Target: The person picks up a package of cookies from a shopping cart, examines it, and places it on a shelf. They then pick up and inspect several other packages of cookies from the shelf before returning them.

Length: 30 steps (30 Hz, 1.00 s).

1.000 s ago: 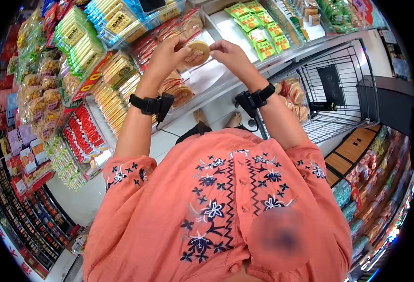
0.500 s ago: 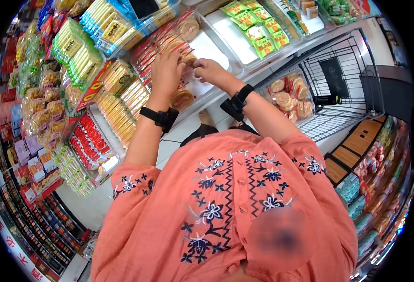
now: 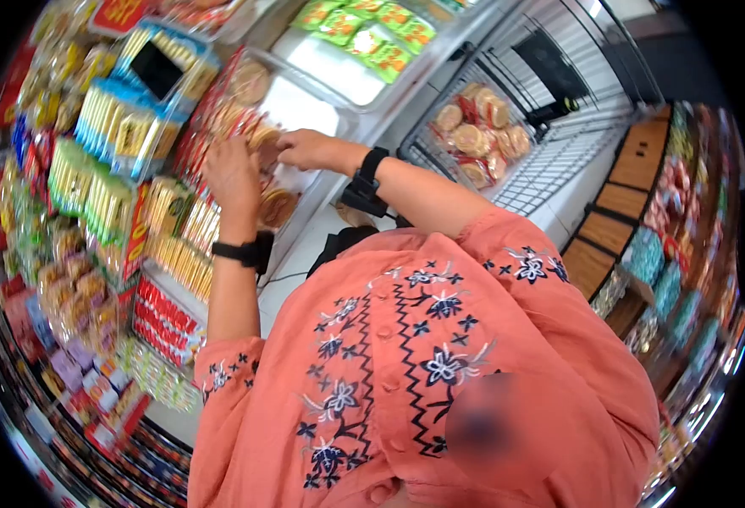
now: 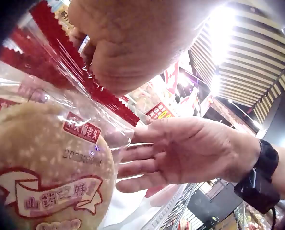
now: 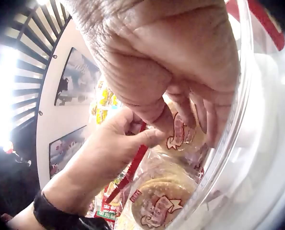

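Both hands are at a row of clear, red-edged packets of round, flat biscuits in a display tray (image 3: 303, 108). My left hand (image 3: 233, 173) pinches the red edge of a biscuit packet (image 5: 185, 134) between thumb and fingers, as the right wrist view shows. Facing it, my right hand (image 3: 317, 151) has its fingers stretched out to the packet's side; the palm shows in the left wrist view. A biscuit packet (image 4: 51, 182) with a printed ribbon fills the lower left of that view. Another biscuit packet (image 5: 159, 203) lies below the hands.
A shopping cart (image 3: 550, 161) stands at the right, holding a clear container of biscuit packets (image 3: 482, 127). Green snack packets (image 3: 368, 34) lie in the neighbouring tray. Blue-wrapped packs (image 3: 127, 123) with a dark phone-like slab (image 3: 157, 69) on top are left of the hands.
A second ago the left hand held a biscuit packet raised, with the right hand at its edge. Both hands then lowered to the row. The head view has turned, shifting cart and tray leftward.
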Tool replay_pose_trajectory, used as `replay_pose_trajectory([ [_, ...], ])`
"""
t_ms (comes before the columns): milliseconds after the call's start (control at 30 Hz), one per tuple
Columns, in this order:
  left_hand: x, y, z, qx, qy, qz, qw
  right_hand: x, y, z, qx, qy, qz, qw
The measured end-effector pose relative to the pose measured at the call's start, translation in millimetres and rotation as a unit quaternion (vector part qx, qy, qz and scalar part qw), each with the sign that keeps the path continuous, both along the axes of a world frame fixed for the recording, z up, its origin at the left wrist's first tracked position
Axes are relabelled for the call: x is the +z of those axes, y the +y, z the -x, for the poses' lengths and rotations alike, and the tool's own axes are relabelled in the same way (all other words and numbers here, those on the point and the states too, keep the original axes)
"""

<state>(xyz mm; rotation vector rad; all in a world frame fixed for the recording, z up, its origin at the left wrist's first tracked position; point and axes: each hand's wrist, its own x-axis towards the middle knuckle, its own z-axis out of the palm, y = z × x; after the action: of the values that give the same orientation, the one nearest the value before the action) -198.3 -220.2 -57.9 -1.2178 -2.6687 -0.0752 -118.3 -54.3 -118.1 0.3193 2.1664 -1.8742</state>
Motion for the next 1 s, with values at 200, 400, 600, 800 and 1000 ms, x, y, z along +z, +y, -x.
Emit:
replay_pose_trajectory([
  [200,40.1,26.3,-13.9,-0.011,-0.041,-0.035,0.999,50.5,56.8,-38.9,-0.092,0.011,0.232,0.968],
  [400,51.2,99.9,-67.6,-0.022,-0.398,-0.235,0.886,48.4,154.1,-130.3,-0.263,0.059,0.256,0.928],
  [600,31.1,155.1,-136.7,-0.085,-0.549,-0.18,0.811,-50.2,236.4,-258.6,-0.493,-0.044,0.14,0.858],
  [800,12.2,186.9,-163.2,-0.086,-0.613,-0.096,0.779,-157.0,262.2,-330.1,-0.586,-0.159,0.13,0.784],
  [1000,16.9,204.3,-173.5,-0.071,-0.608,-0.058,0.789,-159.9,253.6,-318.7,-0.528,-0.24,0.064,0.812],
])
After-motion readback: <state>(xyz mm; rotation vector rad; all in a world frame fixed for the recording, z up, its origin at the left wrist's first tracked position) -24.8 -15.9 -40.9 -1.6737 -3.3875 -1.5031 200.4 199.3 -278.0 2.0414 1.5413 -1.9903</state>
